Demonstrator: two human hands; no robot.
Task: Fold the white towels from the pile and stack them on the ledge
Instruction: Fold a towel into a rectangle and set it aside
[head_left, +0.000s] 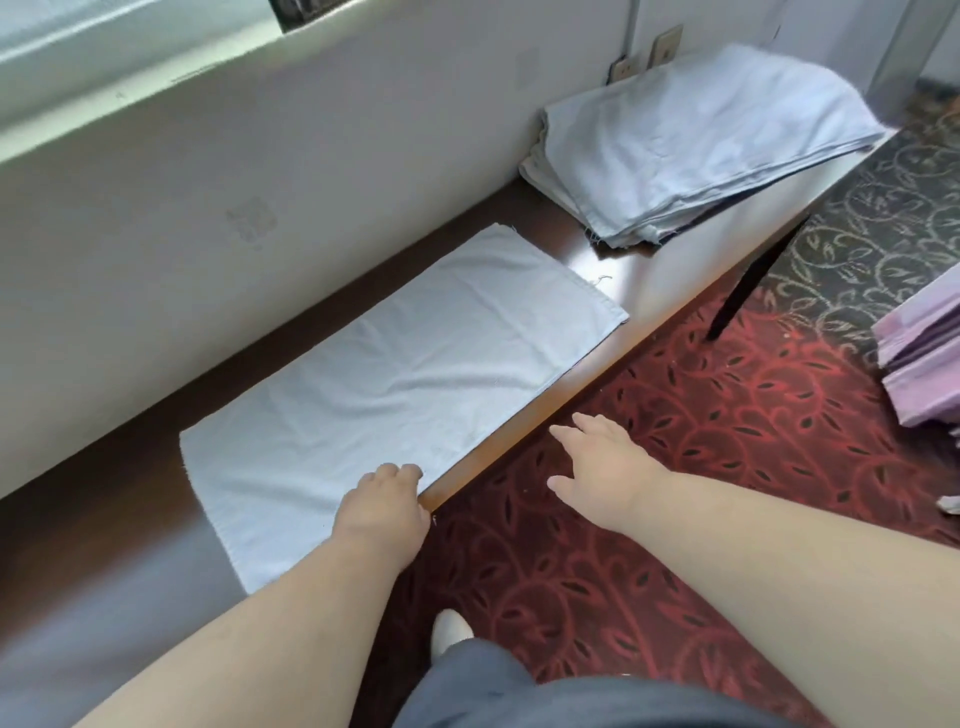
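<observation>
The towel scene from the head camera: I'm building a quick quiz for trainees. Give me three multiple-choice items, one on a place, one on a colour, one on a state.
1. Where does the spread towel lie?
A. on the wooden ledge
B. on the carpet
C. on the windowsill

2. What colour is the carpet below the right hand?
A. blue
B. red
C. plain white

3. What is the left hand doing?
A. hanging idle
B. holding a cup
C. gripping the towel's near edge

Answers:
1 A: the towel is flat on the ledge along the wall.
2 B: red leaf pattern.
3 C: fingers curl at the edge.
</observation>
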